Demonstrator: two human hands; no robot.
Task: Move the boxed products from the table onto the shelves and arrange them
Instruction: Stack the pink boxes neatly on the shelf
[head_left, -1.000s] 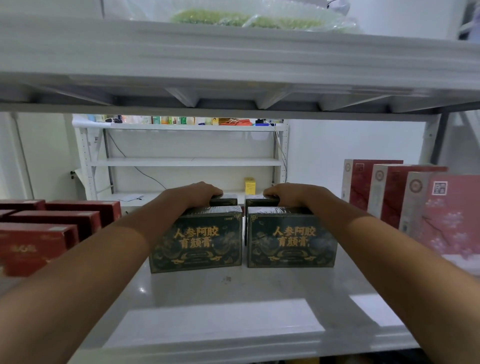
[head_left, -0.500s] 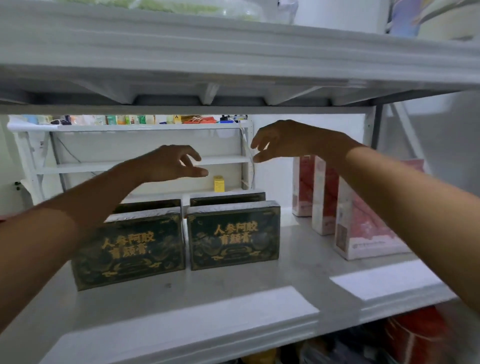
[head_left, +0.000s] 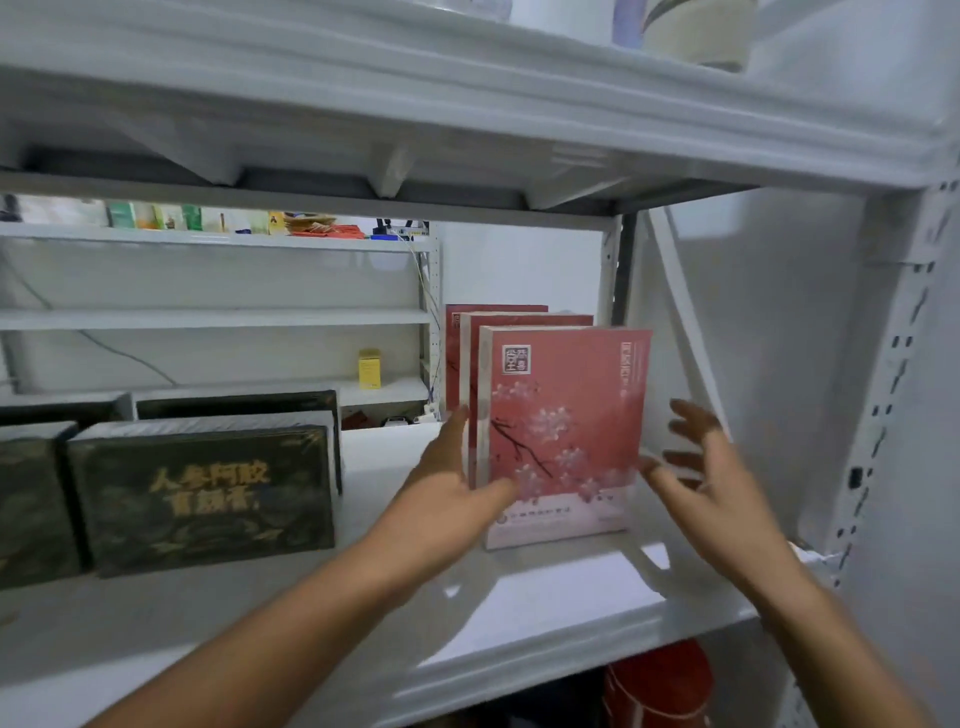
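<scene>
Our left hand (head_left: 453, 501) lies flat against the front pink box (head_left: 566, 415) on the shelf (head_left: 545, 613); our right hand (head_left: 722, 493), spread wide and blurred, seems just beside it.

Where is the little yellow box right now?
In the head view the yellow box stands on the far rack's shelf, centre background, just left of the pink boxes.

Head view, near, facing shelf (head_left: 545, 618), perhaps downward

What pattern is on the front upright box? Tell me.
The box: pink, white blossoms, dark branch; head view.
</scene>
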